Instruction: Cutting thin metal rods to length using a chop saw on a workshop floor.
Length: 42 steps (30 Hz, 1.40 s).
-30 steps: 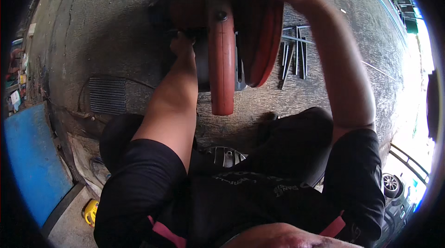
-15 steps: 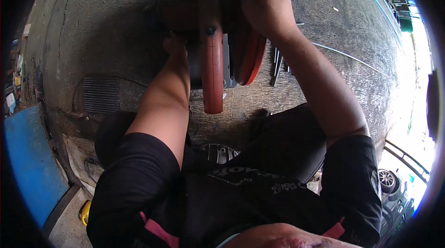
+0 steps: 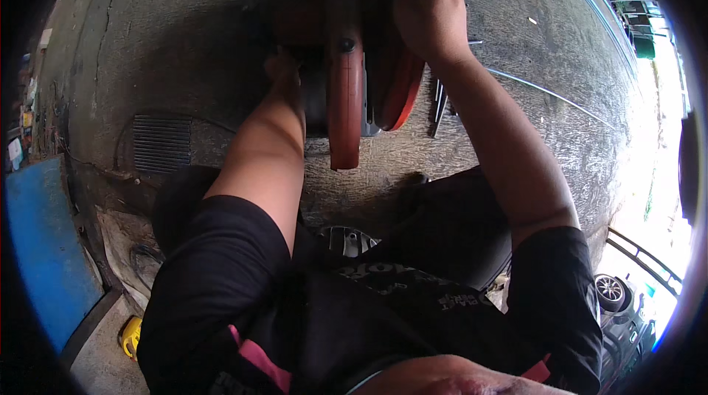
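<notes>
In front of me on the floor stands a dark machine that looks like a chop saw, with a long red arm or handle (image 3: 344, 111) pointing toward me. To the right of that is a round part with a bright red rim (image 3: 402, 104). My right hand (image 3: 435, 15) lies over the top of this round part, its fingers bent and gripping around the machine. My left hand (image 3: 282, 67) reaches in low at the machine's left side, beside its base. Deep shadow hides its fingers, so what it touches cannot be made out.
Thin metal rods (image 3: 439, 107) lie right of the machine, and a long thin rod (image 3: 546, 91) stretches farther right. A ribbed metal grate (image 3: 162, 144) is at left, near a blue panel (image 3: 51, 247). A yellow object (image 3: 130, 337) sits at lower left. A parked vehicle (image 3: 616, 314) shows at lower right.
The whole view has shifted slightly. The red arm appears a little farther right and away from me, and my right hand a little farther right. Both hands stay at the machine.
</notes>
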Each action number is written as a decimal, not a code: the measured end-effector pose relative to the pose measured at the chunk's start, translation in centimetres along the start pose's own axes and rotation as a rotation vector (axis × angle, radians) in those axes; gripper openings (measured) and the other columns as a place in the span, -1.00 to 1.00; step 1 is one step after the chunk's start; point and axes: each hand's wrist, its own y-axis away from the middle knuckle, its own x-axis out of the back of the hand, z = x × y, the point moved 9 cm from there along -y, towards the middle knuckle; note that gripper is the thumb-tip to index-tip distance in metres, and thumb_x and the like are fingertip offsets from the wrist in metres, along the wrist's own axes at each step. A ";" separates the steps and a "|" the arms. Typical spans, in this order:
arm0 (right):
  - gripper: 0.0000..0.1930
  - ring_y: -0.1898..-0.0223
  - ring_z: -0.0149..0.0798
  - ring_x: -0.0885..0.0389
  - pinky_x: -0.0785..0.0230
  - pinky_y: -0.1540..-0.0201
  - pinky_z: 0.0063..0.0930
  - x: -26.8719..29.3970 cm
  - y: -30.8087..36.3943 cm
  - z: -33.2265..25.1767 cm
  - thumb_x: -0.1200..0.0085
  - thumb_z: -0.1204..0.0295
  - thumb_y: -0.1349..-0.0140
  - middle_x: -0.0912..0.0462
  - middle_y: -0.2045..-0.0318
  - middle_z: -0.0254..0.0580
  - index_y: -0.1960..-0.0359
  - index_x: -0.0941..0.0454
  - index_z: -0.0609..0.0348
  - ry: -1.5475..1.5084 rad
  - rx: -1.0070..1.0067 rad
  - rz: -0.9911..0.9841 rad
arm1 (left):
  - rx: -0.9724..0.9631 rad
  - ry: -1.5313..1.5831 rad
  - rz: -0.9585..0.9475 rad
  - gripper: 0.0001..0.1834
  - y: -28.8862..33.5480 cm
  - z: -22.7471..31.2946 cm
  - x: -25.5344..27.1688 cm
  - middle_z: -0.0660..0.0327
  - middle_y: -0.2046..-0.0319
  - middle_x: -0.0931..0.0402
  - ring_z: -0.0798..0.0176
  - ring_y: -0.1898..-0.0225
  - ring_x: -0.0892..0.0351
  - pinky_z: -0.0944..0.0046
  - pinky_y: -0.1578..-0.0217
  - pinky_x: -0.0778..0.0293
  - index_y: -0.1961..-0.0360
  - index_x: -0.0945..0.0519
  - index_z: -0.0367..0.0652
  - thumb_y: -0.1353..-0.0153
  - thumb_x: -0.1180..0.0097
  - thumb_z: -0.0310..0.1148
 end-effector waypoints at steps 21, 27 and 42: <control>-0.82 0.11 0.14 -0.41 -0.30 0.05 -0.17 0.1 1.4 3.2 0.08 0.54 -0.08 -0.44 0.22 0.08 0.26 -0.48 0.20 -0.090 -0.338 0.098 | 0.046 0.221 0.014 -0.48 0.0 -1.2 0.0 -0.01 0.35 -0.57 0.16 0.40 -0.58 0.17 0.40 -0.50 0.23 -0.53 -0.42 -0.10 -0.06 -0.06; -0.83 0.12 0.16 -0.40 -0.29 0.05 -0.16 0.0 1.5 3.5 0.10 0.53 -0.11 -0.44 0.23 0.10 0.25 -0.46 0.21 -0.069 -0.318 0.100 | -0.017 0.167 -0.047 -0.47 -0.9 -1.5 -0.3 -0.06 0.30 -0.57 0.10 0.36 -0.60 0.12 0.36 -0.50 0.20 -0.52 -0.47 -0.13 -0.03 -0.08; -0.84 0.10 0.16 -0.40 -0.30 0.08 -0.13 0.4 1.6 3.7 0.10 0.46 -0.17 -0.44 0.20 0.09 0.22 -0.45 0.17 -0.065 -0.340 0.106 | -0.015 0.251 0.093 -0.53 -4.2 -2.1 2.4 -0.07 0.08 -0.50 0.00 0.14 -0.57 0.07 0.19 -0.54 -0.03 -0.44 -0.26 -0.23 0.18 -0.15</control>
